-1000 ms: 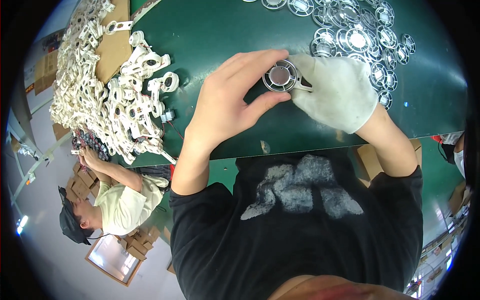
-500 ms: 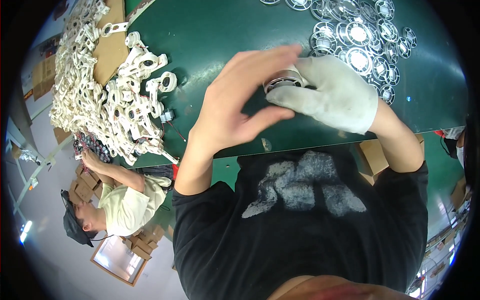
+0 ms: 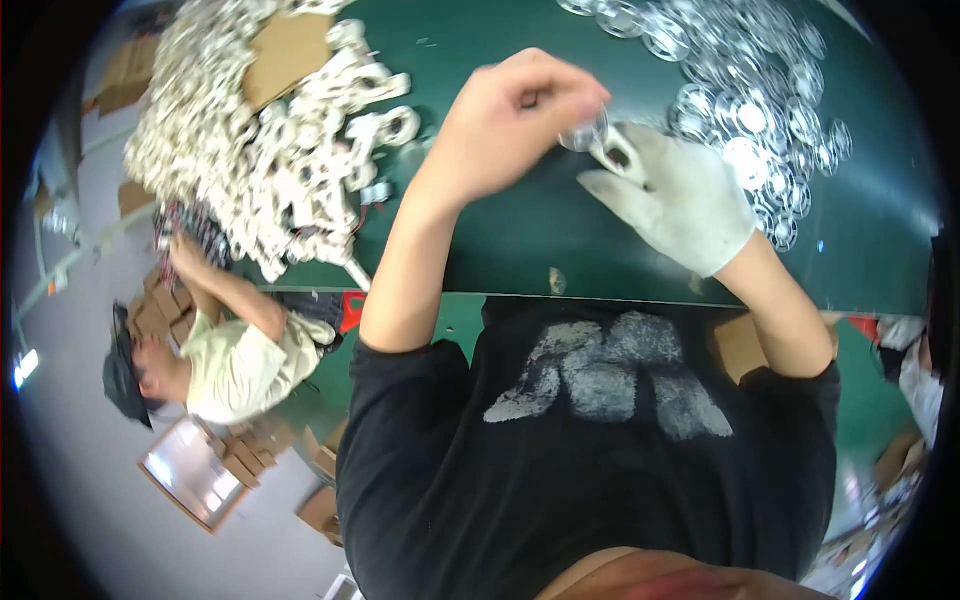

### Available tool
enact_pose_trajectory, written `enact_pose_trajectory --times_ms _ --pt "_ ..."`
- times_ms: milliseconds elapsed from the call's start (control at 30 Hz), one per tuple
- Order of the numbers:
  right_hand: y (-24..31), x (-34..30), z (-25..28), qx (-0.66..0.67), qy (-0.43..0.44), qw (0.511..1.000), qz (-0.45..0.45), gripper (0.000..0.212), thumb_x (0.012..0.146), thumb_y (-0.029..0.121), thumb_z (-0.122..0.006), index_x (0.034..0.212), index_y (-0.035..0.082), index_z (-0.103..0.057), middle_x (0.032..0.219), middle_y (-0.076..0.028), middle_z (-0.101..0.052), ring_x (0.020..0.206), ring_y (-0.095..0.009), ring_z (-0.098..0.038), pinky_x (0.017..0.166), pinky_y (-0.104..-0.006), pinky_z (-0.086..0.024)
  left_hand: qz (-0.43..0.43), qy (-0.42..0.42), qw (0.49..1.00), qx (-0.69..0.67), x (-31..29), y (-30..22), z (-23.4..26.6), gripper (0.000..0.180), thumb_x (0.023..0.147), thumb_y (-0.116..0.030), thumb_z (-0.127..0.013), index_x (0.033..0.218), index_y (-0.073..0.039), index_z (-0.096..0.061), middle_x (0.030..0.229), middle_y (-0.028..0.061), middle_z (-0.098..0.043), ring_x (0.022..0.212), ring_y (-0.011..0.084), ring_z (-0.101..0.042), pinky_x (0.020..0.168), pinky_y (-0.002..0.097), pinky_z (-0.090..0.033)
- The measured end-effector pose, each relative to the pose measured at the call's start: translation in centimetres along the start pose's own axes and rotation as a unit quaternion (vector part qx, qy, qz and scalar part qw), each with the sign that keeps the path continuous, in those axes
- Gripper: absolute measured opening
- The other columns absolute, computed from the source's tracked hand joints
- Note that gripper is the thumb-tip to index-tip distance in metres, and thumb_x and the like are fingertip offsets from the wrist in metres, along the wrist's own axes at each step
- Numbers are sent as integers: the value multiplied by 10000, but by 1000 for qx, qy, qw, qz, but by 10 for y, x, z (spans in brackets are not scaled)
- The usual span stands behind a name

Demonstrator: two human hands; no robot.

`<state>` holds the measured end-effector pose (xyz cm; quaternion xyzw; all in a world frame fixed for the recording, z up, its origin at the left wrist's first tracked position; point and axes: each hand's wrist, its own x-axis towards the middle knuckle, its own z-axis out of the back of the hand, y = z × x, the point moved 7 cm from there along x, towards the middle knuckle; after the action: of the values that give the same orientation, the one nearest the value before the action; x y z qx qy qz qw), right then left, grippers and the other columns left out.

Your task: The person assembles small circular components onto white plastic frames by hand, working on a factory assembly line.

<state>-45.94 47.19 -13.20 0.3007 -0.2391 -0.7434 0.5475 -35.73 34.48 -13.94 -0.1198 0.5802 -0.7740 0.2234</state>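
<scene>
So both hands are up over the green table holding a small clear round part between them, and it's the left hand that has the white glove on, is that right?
Not quite. The head view shows the white glove on the right hand; the left hand is bare. The rest holds: both meet on the small clear round part above the green table.

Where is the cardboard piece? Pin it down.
In the head view, the cardboard piece lies upper left on the green table, amid the heap of white plastic parts.
</scene>
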Motion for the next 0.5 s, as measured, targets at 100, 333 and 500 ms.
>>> enact_pose_trajectory --times_ms 100,333,500 --pt "7 -2 4 2 42 999 -12 447 903 414 -724 1144 39 -705 779 -117 -703 715 -280 -703 689 -371 -559 109 -133 984 -54 19 24 55 255 1016 -239 -658 1081 -6 -738 849 -12 -651 682 59 -585 632 217 -468" --pt "2 0 -2 50 -3 997 58 320 943 289 -700 1160 55 -727 817 -128 -733 722 -232 -712 718 -326 -552 -70 -355 918 163 -40 -50 75 377 958 -192 -689 1250 35 -615 1141 189 -682 814 257 -710 767 360 -558" --pt "-2 5 -13 40 21 997 64 311 961 271 -683 1176 49 -721 876 -138 -757 752 -215 -725 747 -311 -552 55 -557 707 432 -195 -3 106 495 835 -232 -788 1240 -2 -624 1226 226 -583 1191 399 -539 1031 487 -438"
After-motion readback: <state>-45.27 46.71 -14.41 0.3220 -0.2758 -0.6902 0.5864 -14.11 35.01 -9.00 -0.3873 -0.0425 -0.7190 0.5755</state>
